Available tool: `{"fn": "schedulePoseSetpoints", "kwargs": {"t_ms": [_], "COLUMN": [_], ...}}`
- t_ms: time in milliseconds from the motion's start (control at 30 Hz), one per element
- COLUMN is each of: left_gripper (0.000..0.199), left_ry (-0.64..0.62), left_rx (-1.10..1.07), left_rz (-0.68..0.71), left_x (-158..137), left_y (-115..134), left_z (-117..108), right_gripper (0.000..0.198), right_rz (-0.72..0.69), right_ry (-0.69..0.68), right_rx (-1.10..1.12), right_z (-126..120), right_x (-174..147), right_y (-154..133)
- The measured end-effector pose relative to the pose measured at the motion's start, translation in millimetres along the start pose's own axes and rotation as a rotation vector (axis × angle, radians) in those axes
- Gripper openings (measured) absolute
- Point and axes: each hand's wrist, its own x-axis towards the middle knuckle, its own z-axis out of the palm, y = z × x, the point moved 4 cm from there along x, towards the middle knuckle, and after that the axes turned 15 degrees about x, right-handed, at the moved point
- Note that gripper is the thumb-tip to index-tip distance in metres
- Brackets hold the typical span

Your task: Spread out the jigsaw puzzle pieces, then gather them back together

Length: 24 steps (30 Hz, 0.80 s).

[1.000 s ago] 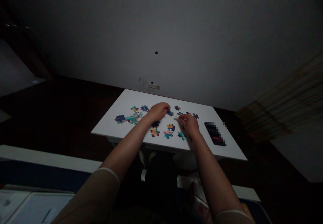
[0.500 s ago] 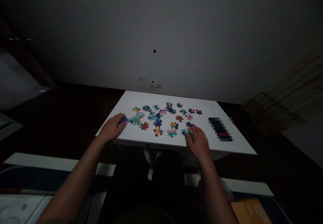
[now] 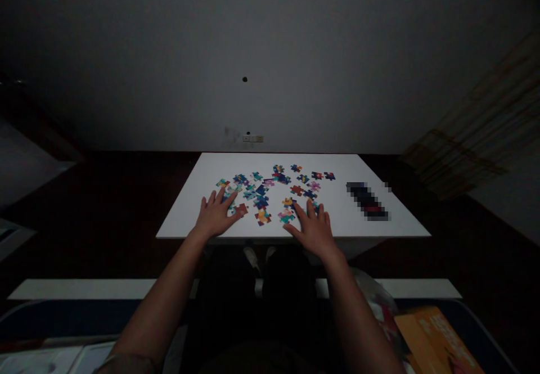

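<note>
Many colourful jigsaw puzzle pieces [image 3: 261, 202] lie loose on a white table [image 3: 177, 216], some overlapping. My left hand [image 3: 216, 215] rests with fingers spread over pieces at the left of the pile, its thumb by a reddish-brown puzzle piece [image 3: 241, 210]. On the right, my right hand [image 3: 314, 229] is spread low over the near pieces, partly covering some. Its thumb is close to a teal and pink puzzle piece [image 3: 286, 216]. A yellow and blue puzzle piece [image 3: 289, 202] lies just past its fingers. Nothing is visibly held in either hand.
A pixelated dark object [image 3: 367, 201] lies on the table's right side. An orange box or book [image 3: 434, 340] and a clear plastic bag [image 3: 375, 292] are beside me at lower right. A wall with a socket strip [image 3: 253, 138] rises behind the table.
My left hand has moved right, from a dark blue piece at the pile's edge onto the pieces. My right hand has shifted left and its fingers have spread. The view has tilted slightly.
</note>
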Motion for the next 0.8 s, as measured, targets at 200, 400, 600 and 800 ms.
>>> {"fn": "schedulePoseSetpoints", "kwargs": {"t_ms": [200,400,600,800], "left_gripper": [0.065,0.064,0.061,0.058], "left_ry": [0.043,0.121,0.098,0.052], "left_rx": [-0.065,-0.147,-0.098,-0.053], "left_rz": [0.043,0.159,0.156,0.221], "left_x": [7,11,24,41], "left_y": [42,96,135,157], "left_z": [0,-2,4,9], "right_gripper": [0.083,0.073,0.049,0.044], "right_rz": [0.042,-0.027,-0.131,-0.198], "right_ry": [-0.027,-0.077,0.036,0.162], "right_rx": [0.019,0.034,0.017,0.066], "right_z": [16,19,10,-1], "right_x": [27,37,31,22], "right_y": [-14,-15,-22,-26]}}
